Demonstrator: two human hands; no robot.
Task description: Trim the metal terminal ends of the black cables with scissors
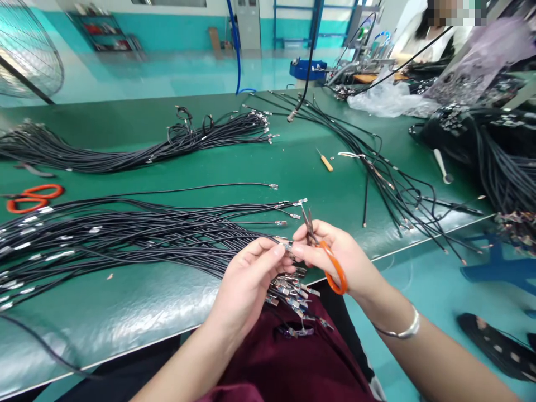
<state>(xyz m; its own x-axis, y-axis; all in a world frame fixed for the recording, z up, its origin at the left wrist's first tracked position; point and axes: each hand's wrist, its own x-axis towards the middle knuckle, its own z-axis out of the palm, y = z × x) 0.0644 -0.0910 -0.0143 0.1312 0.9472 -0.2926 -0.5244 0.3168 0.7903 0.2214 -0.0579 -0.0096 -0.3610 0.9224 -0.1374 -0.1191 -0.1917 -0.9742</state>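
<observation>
My left hand (255, 268) pinches the end of a black cable, close to its small metal-and-clear connector (288, 245). Facing it, my right hand (330, 254) holds scissors with orange handles (335, 271), one loop hanging by the palm and the blades pointing up and away. The right thumb and fingertips also meet at the same connector. Beneath both hands, many connector ends (295, 296) hang over the table edge above my lap. The rest of that cable bundle (167, 229) runs left across the green table, with white labels on it.
A second cable bundle (146, 153) lies farther back. Other orange-handled scissors (36, 198) rest at left. Loose cables (355, 139), a yellow-handled pick (326, 162) and a white-handled tool (441, 166) lie at right. A black hanging line (310, 61) dangles over the table; a person (435, 39) sits beyond.
</observation>
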